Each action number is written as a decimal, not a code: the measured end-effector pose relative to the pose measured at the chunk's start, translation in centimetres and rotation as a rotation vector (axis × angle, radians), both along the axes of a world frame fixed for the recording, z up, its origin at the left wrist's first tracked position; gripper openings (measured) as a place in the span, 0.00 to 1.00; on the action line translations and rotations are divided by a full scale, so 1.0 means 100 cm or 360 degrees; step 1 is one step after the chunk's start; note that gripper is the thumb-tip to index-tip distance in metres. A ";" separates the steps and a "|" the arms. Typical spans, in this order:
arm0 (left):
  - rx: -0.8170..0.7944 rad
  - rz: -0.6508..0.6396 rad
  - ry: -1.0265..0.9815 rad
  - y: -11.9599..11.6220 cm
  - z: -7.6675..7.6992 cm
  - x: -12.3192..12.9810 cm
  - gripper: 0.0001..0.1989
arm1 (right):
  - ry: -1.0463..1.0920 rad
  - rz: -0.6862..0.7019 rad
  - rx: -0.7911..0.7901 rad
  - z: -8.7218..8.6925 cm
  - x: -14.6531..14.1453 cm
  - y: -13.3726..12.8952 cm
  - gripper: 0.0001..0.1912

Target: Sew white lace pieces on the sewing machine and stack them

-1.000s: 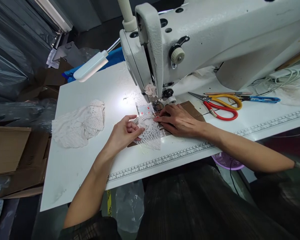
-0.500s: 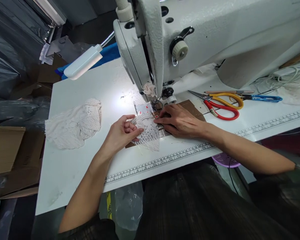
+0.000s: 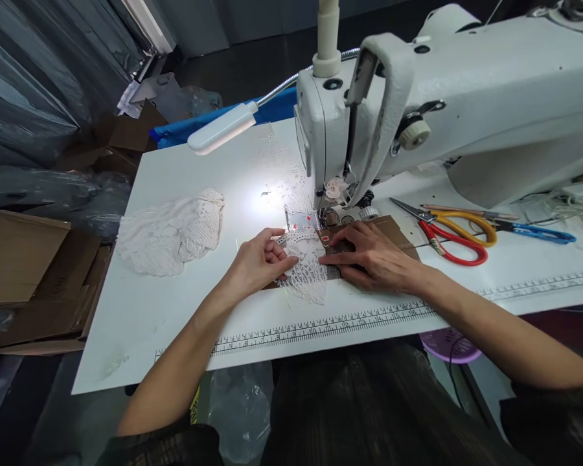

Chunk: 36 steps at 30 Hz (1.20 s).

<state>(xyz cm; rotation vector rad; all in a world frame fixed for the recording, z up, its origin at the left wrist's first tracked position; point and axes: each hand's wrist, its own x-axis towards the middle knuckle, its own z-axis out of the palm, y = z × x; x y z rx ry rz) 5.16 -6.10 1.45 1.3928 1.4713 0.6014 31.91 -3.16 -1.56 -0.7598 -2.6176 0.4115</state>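
A white lace piece (image 3: 307, 275) lies over the needle plate area in front of the sewing machine's presser foot (image 3: 331, 219). My left hand (image 3: 261, 260) pinches its left edge between thumb and curled fingers. From the other side, my right hand (image 3: 376, 255) rests with fingers apart, its thumb tip touching the lace's right edge. Beneath that hand is a brown board (image 3: 393, 234), partly covered. A small fabric rose (image 3: 335, 188) sits on the machine head beside the needle. More white lace (image 3: 175, 234) is heaped on the table's left.
Red-and-yellow-handled scissors (image 3: 449, 232) lie right of my right hand, near a blue-handled tool (image 3: 539, 232). A lit lamp (image 3: 223, 128) reaches over the table's back. A ruler strip (image 3: 315, 331) runs along the front edge. Cardboard boxes (image 3: 24, 265) stand at left.
The view has shifted, so the machine and table appear further right and more of the machine shows. Both hands keep nearly the same places on the lace.
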 end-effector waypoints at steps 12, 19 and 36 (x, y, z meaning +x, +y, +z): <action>0.0079 -0.0056 0.0135 -0.003 0.006 0.002 0.32 | -0.0014 -0.0045 -0.0005 0.001 -0.002 -0.003 0.16; 0.0085 -0.0048 0.0193 -0.003 0.008 0.003 0.34 | 0.0014 -0.0038 0.0021 0.002 -0.002 -0.003 0.16; 0.0197 -0.0132 0.0312 -0.005 0.007 -0.003 0.29 | 0.0002 -0.0002 0.0115 0.000 -0.002 -0.003 0.17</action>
